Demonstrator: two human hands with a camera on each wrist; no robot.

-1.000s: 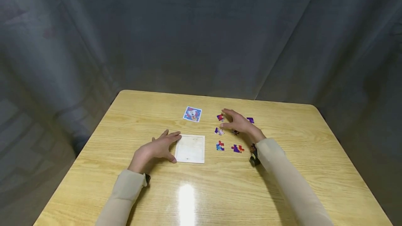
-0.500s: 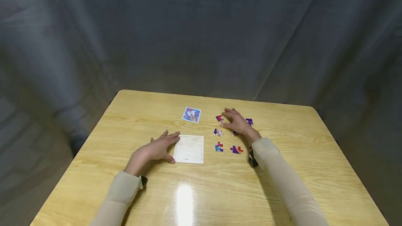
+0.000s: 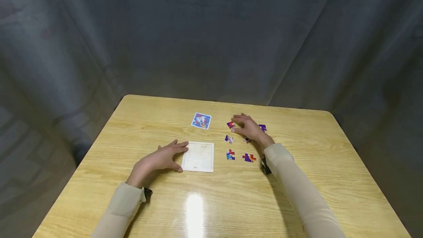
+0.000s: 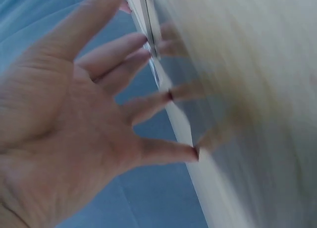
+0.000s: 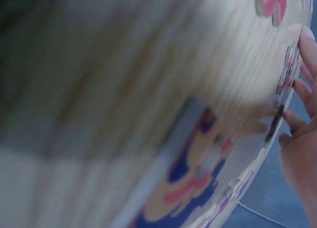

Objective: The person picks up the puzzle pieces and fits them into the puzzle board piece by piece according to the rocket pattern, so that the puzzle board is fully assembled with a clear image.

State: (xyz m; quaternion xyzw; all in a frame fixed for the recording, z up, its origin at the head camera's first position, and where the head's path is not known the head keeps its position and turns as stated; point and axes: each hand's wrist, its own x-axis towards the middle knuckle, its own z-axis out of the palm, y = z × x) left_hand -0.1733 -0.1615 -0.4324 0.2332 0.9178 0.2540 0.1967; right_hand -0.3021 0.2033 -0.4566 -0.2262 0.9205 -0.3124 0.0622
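Note:
My left hand (image 3: 162, 158) rests with fingers spread at the left edge of a shallow white square tray (image 3: 198, 158), thumb by its near corner. In the left wrist view, the fingertips (image 4: 190, 152) of that hand reach down to the table. My right hand (image 3: 249, 127) is low over the jigsaw pieces, fingers loosely bent and apart from the thumb. Just left of its fingertips lies a red and purple jigsaw piece (image 3: 230, 124). A dark jigsaw piece (image 3: 246, 140) is partly hidden under the palm. In the right wrist view, its fingers touch down near a dark flat piece (image 5: 274, 125).
Several more jigsaw pieces lie around the right hand: a purple and white one (image 3: 229, 139), a red and blue one (image 3: 230, 154), a purple and orange one (image 3: 249, 157) and a purple one (image 3: 262, 127). A picture card (image 3: 201, 120) lies beyond the tray. Grey curtains (image 3: 211, 39) surround the wooden table (image 3: 158, 116).
My left hand has shifted slightly left along the tray's edge. The right hand stays nearly in place over the pieces, its fingers moving only a little.

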